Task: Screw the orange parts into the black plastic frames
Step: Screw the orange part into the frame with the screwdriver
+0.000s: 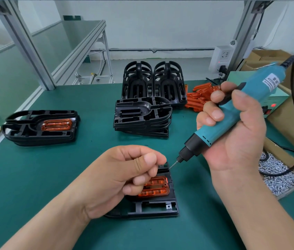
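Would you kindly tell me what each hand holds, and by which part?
The right hand grips the teal screwdriver around its barrel. The left hand pinches thumb to forefinger; whether they hold anything cannot be told.

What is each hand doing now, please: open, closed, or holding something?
Left hand: fingers curled, thumb against forefinger; whether it pinches anything cannot be told.
Right hand: grips the teal electric screwdriver.

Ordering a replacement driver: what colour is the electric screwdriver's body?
The electric screwdriver is teal with a black nose; head view shows it best.
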Motion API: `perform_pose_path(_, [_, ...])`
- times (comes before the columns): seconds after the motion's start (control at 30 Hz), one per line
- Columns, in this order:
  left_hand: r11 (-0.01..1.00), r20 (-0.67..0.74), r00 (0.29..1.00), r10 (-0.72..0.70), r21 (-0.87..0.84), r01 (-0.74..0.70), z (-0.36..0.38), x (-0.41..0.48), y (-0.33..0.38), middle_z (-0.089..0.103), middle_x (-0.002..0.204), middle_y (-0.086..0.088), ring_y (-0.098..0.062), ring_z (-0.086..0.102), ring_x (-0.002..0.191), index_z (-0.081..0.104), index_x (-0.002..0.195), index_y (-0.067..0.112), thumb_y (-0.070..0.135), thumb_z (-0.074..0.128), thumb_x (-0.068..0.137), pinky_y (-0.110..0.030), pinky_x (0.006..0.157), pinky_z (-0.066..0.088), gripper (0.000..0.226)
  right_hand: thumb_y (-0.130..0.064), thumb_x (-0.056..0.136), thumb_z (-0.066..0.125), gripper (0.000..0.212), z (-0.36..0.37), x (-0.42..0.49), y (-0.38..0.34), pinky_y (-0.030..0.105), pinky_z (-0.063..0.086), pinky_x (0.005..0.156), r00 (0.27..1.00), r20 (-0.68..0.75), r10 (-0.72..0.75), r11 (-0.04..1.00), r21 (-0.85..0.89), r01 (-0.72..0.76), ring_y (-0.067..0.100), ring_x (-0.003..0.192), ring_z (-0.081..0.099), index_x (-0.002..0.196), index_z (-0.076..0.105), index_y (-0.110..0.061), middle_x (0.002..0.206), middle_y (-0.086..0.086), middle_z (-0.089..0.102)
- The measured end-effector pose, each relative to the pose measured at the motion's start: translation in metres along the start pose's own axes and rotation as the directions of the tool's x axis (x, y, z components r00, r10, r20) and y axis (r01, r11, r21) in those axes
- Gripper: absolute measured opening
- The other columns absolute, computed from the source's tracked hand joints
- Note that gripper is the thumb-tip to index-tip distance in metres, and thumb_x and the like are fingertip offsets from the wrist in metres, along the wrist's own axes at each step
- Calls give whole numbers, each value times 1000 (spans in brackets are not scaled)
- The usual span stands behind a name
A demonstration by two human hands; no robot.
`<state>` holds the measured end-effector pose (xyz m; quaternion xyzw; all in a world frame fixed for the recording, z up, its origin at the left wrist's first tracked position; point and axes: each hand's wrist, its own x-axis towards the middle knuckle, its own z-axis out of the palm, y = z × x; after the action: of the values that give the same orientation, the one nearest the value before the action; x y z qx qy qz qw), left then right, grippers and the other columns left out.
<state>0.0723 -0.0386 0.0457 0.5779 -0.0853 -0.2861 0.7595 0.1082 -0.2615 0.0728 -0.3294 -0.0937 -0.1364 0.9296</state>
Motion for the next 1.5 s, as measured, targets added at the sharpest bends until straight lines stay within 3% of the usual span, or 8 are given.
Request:
perform_pose_path(0.43, [997,-36,999,-31,66,34,5,1,-3,75,100,-20,-9,43,54,76,106,5,10,70,90,-16,43,34,17,-22,97,52,12,8,-5,-2,20,43,58,1000,-12,-29,992,120,31,8,60,47,104,57,-14,89,2,56])
perform_pose_path(1.2, [996,-12,1000,-16,89,18,8,-1,-3,76,101,-23,-9,43,52,76,101,12,10,71,89,-16,43,32,13,-19,104,46,12,10,-9,3,20,42,60,999,31,-36,998,48,34,8,61,48,105,57,-14,88,1,59])
perform_pose_path(1.5, [978,-54,998,42,208,-30,8,1,-5,79,99,-16,-11,43,50,76,96,21,14,73,88,-17,44,32,12,-19,107,46,8,10,-9,8,21,44,62,998,46,-47,999,-10,48,7,63,49,108,54,-17,89,-1,61])
